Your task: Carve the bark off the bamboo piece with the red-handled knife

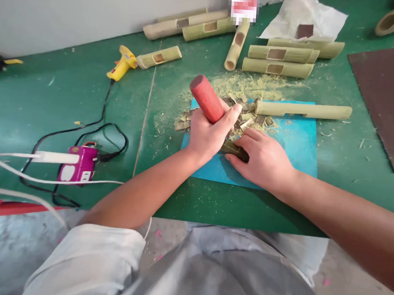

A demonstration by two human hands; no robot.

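Note:
My left hand [208, 134] is closed around a tool with a thick red wooden handle [206, 98] that sticks up and to the left; its working end is hidden below my fingers. My right hand [263, 158] presses down on a dark green bamboo piece [235, 150] lying on a blue cutting mat [297, 140]. Both hands touch each other over this piece. A heap of bamboo chips [248, 117] lies just behind my hands, and a long pale bamboo stick [302, 110] rests across the mat's far edge.
Several bamboo tubes with rectangular cut-outs [277, 59] lie at the back of the green table [70, 95]. A yellow glue gun [122, 63], its black cable and a purple power strip [77, 167] are on the left. White paper [305, 16] and a brown sheet [387, 97] are to the right.

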